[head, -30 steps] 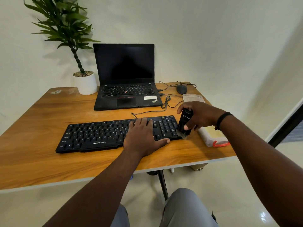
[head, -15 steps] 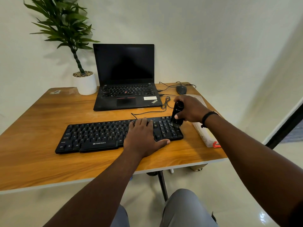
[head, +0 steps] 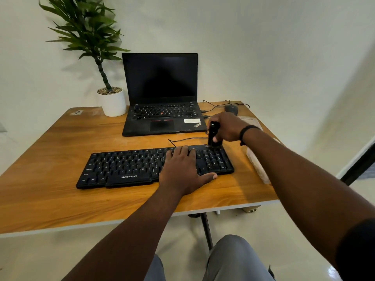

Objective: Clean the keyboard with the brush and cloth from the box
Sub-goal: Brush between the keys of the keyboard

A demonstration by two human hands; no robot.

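A black keyboard (head: 129, 167) lies across the middle of the wooden table (head: 50, 199). My left hand (head: 182, 171) rests flat on its right-centre keys, fingers straight. My right hand (head: 227, 127) grips a black brush (head: 213, 134) held upright, its bristles down on the far right corner of the keyboard above the number pad. A clear plastic box (head: 256, 165) stands to the right of the keyboard, mostly hidden behind my right forearm. No cloth shows.
An open black laptop (head: 162, 110) sits behind the keyboard, with a potted plant (head: 112, 101) to its left. A mouse (head: 231, 109) and loose cables lie at the back right. The table's front edge runs close to my knees.
My right hand has carried the brush from the keyboard's near right corner up along the number pad to its far right corner. My left hand has stayed put on the keys.
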